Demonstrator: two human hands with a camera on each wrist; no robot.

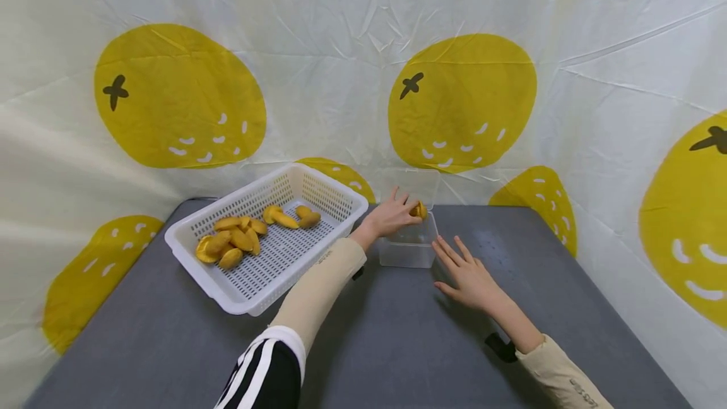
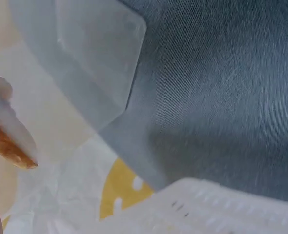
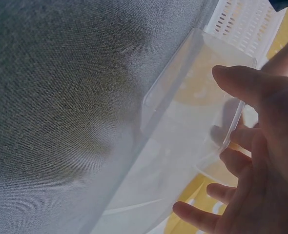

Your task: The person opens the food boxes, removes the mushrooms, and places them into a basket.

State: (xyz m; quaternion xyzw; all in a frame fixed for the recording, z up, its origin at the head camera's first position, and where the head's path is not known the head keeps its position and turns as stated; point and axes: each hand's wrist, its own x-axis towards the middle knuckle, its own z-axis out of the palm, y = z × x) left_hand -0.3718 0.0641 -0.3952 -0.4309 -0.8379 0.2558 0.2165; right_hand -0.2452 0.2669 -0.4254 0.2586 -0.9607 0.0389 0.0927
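My left hand (image 1: 392, 216) pinches a yellow-brown mushroom (image 1: 419, 210) above a clear plastic box (image 1: 406, 254) on the table. In the left wrist view, the mushroom (image 2: 14, 152) shows between the fingertips at the left edge. Behind the box its clear lid (image 1: 423, 187) stands raised. My right hand (image 1: 468, 279) has its fingers spread, with the fingertips beside the box's right side. In the right wrist view, these fingers (image 3: 244, 158) are by the rim of the box (image 3: 175, 102); firm contact is hard to tell.
A white perforated basket (image 1: 193, 264) stands to the left, with several yellow-brown mushrooms (image 1: 241, 238) inside, mostly heaped at its left end. The dark grey table (image 1: 386, 346) ends at a white curtain (image 1: 318, 100) printed with yellow fruit.
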